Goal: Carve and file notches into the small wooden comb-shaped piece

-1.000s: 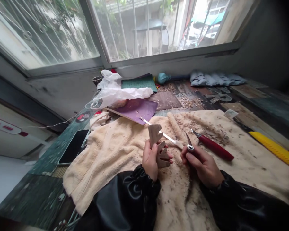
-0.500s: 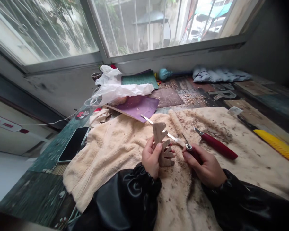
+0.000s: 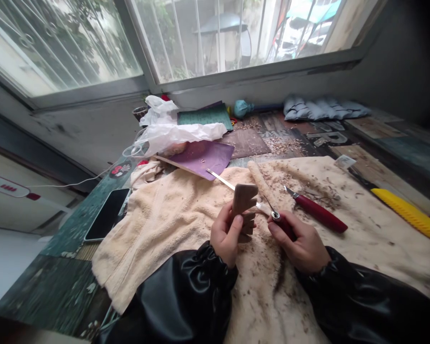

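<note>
My left hand (image 3: pixel 226 235) is closed round a flat brown wooden piece (image 3: pixel 244 199) with notches cut in its right side. The piece stands upright, turned partly edge-on. In my right hand (image 3: pixel 301 241) is a dark red-handled carving tool (image 3: pixel 276 217); its thin metal blade points up and left, a short way from the wood. Both hands are above a cream fleece cloth (image 3: pixel 157 210) strewn with wood shavings. A red-handled knife (image 3: pixel 318 212) lies on the cloth to the right. Behind the wood, a thin metal strip (image 3: pixel 220 178) is partly hidden.
A phone (image 3: pixel 107 215) lies at the left. Farther back are a purple sheet (image 3: pixel 204 157), a white plastic bag (image 3: pixel 186 134), a green mat (image 3: pixel 206 114) and a grey-blue padded roll (image 3: pixel 322 109). A yellow-handled tool (image 3: pixel 408 212) lies at the right, and a barred window is behind.
The wooden piece has turned in my left hand, so its notched face now shows less. My right hand with the tool has shifted slightly left, and the whole view has moved a little.
</note>
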`<action>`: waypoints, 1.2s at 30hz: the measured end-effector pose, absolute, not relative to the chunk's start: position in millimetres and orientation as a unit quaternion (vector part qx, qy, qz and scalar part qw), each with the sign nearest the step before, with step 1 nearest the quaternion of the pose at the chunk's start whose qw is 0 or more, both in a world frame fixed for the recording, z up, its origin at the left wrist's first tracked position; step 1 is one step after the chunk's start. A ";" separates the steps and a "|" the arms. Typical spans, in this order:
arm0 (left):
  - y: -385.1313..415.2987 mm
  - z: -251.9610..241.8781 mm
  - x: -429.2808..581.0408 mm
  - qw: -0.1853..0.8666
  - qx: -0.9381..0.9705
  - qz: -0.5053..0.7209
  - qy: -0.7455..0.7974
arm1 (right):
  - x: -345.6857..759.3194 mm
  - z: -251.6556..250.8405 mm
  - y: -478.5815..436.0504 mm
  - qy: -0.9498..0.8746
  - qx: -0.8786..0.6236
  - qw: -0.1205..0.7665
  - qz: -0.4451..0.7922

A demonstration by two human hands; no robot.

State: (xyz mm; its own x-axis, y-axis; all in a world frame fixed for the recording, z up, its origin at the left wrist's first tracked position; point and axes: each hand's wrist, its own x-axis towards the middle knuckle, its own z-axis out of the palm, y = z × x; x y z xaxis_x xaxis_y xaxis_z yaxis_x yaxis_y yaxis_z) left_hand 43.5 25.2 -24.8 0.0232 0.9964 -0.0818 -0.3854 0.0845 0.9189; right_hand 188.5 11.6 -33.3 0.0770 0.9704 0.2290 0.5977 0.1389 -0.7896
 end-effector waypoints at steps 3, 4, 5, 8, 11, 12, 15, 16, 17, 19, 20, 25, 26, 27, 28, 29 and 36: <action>26.6 -23.8 42.2 0.627 0.344 0.562 0.416 | 188.2 -33.6 11.9 -0.637 -0.613 0.405 0.234; 27.5 -23.4 41.5 0.635 0.334 0.557 0.418 | 188.2 -33.6 12.0 -0.637 -0.612 0.405 0.235; 28.6 -23.0 40.7 0.644 0.323 0.551 0.421 | 188.4 -33.5 12.1 -0.638 -0.613 0.402 0.235; 32.3 -21.5 38.1 0.672 0.296 0.530 0.424 | 189.3 -32.5 12.3 -0.651 -0.613 0.381 0.236; 35.6 -20.2 34.9 0.728 0.280 0.498 0.380 | 190.1 -31.0 12.1 -0.673 -0.596 0.372 0.232; 36.5 -19.9 33.5 0.766 0.276 0.469 0.342 | 190.1 -30.6 11.9 -0.681 -0.585 0.375 0.230; 37.9 -19.6 28.5 0.887 0.250 0.346 0.179 | 189.5 -29.9 10.7 -0.699 -0.548 0.396 0.233; 38.2 -19.7 26.7 0.910 0.240 0.314 0.127 | 189.3 -29.7 10.2 -0.701 -0.538 0.403 0.237; 38.5 -20.0 24.8 0.923 0.233 0.294 0.086 | 189.0 -29.6 9.8 -0.702 -0.531 0.409 0.239; 39.4 -20.7 21.4 0.934 0.230 0.273 0.032 | 188.6 -29.5 9.0 -0.702 -0.527 0.415 0.240; 40.1 -21.1 19.9 0.935 0.229 0.268 0.018 | 188.5 -29.6 8.6 -0.700 -0.530 0.415 0.239; 42.6 -20.9 18.6 0.933 0.199 0.299 0.030 | 187.1 -34.2 7.3 -0.640 -0.563 0.443 0.276; 42.6 -20.6 19.7 0.931 0.194 0.307 0.038 | 186.8 -35.8 7.2 -0.621 -0.568 0.455 0.291; 42.4 -20.2 20.9 0.929 0.191 0.314 0.048 | 186.6 -37.3 7.1 -0.605 -0.572 0.463 0.303; 42.1 -19.9 22.2 0.926 0.188 0.321 0.060 | 186.6 -38.6 7.2 -0.595 -0.576 0.467 0.310; 41.8 -19.8 23.3 0.924 0.186 0.326 0.075 | 186.8 -39.7 7.3 -0.591 -0.579 0.468 0.310; 42.7 -18.8 25.6 0.915 0.164 0.340 0.140 | 188.1 -38.4 9.2 -0.630 -0.570 0.445 0.282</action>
State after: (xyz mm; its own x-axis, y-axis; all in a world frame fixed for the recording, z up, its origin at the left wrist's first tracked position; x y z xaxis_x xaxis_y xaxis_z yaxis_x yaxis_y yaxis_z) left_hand 25.6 42.7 -18.8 0.7296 0.6682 -0.1456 -0.5762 0.7154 0.3953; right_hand 188.1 9.2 -38.4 0.0473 0.9697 0.2395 0.4677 0.1903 -0.8632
